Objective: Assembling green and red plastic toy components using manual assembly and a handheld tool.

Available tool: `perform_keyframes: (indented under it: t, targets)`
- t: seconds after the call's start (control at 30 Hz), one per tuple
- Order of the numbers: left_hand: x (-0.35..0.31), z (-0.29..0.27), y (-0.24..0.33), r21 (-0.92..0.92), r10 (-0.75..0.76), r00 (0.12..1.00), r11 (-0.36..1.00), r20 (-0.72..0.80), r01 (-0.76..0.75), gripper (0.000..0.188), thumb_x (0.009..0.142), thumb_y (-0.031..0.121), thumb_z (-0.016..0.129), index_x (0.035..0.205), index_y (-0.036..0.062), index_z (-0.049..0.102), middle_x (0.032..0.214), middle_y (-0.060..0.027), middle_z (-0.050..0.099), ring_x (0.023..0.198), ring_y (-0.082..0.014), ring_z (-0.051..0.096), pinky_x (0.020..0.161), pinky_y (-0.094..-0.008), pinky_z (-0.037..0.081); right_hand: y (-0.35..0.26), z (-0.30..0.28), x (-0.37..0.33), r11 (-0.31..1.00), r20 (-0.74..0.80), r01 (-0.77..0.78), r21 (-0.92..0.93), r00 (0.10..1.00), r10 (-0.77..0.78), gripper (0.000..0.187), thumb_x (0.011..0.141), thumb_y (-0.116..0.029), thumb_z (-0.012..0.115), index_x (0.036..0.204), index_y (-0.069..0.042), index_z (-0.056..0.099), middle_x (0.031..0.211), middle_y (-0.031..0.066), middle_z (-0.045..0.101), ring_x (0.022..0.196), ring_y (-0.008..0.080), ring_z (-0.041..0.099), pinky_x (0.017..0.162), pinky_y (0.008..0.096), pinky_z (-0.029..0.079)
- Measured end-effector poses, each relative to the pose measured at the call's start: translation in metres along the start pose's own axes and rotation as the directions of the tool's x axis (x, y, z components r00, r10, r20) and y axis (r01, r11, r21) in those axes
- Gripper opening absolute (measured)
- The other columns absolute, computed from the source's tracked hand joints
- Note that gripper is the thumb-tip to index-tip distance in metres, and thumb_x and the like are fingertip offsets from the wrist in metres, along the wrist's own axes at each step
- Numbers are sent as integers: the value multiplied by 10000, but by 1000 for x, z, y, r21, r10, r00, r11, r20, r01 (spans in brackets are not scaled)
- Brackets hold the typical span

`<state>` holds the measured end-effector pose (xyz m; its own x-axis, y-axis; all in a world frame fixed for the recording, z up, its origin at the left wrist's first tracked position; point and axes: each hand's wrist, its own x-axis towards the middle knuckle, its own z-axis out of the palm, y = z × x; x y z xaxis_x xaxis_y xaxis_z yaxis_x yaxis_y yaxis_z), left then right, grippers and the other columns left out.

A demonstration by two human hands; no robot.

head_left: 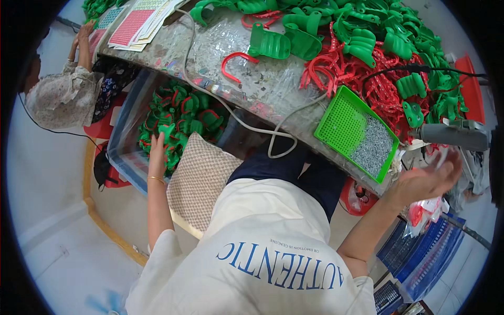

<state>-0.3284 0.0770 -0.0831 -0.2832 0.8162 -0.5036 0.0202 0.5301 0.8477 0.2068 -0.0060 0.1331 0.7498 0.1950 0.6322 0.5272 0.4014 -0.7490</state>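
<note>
My left hand [157,149] reaches over a blue bin [122,152] at the left, fingers stretched out. A bright green plastic piece [167,131] lies at its fingertips; whether they still touch is unclear. Below it, the bin holds a heap of green pieces with red parts fitted [194,113]. Slightly blurred, my right hand [433,178] is raised at the right with its fingers apart, and I see nothing held in it. Just above that hand is a grey machine arm [457,135]. A bright green tray [341,123] of small silvery metal bits [374,147] stands to its left.
On the worktable [210,58] are piles of green plastic pieces [362,44] and red curved strips [336,68]. A white cable [220,102] hangs over the front edge. A patterned cushion [202,176] lies beside my legs. Another person [65,97] sits at the far left near printed sheets [136,26].
</note>
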Motion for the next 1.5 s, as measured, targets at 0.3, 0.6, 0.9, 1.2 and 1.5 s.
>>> perform_keyframes:
  t: [0.3, 0.6, 0.9, 1.2, 1.5]
  targets:
    - [-40, 191, 148, 42, 791, 513, 531, 333, -846, 391, 847, 139, 681, 1222, 73, 595, 1041, -102, 643, 954, -209, 621, 845, -325, 485, 0, 57, -76, 957, 800, 35, -288, 557, 221, 194, 840, -9, 647, 1033, -14, 625, 973, 70, 646, 922, 154, 620, 852, 274, 470]
    - [14, 255, 138, 191, 775, 452, 412, 442, -891, 207, 827, 116, 696, 996, 10, 641, 908, -87, 636, 806, -157, 612, 712, -288, 476, 10, 58, -131, 930, 886, -221, -294, 303, 352, 156, 862, -63, 648, 1005, -1, 634, 927, 57, 645, 832, 141, 608, 775, 261, 471]
    - [-105, 204, 117, 39, 899, 162, 160, 406, -986, 162, 738, -35, 688, 873, 26, 623, 846, -125, 617, 788, -309, 598, 695, -361, 488, 17, 99, -127, 498, 758, -838, -224, 172, 629, 450, 945, -244, 586, 1318, -28, 455, 1070, 83, 645, 916, 174, 643, 752, 298, 521]
    - [-146, 181, 85, -476, 667, 737, 686, 110, -550, 491, 985, 384, 431, 1321, 26, 438, 1254, -140, 530, 1135, -227, 515, 959, -355, 410, 5, 98, -130, 547, 784, -685, -481, -56, 618, 416, 891, -254, 661, 1230, -60, 516, 970, 16, 611, 899, 101, 593, 734, 237, 496]
    - [-121, 181, 48, -459, 210, 411, 300, 887, 836, 672, 952, 548, 418, 1418, 67, 373, 1377, -215, 456, 1211, -396, 496, 1001, -527, 425, 20, 152, -142, 939, 942, 116, -323, 140, 306, 403, 825, -265, 694, 1145, -40, 597, 1011, 174, 637, 849, 285, 651, 745, 378, 509]
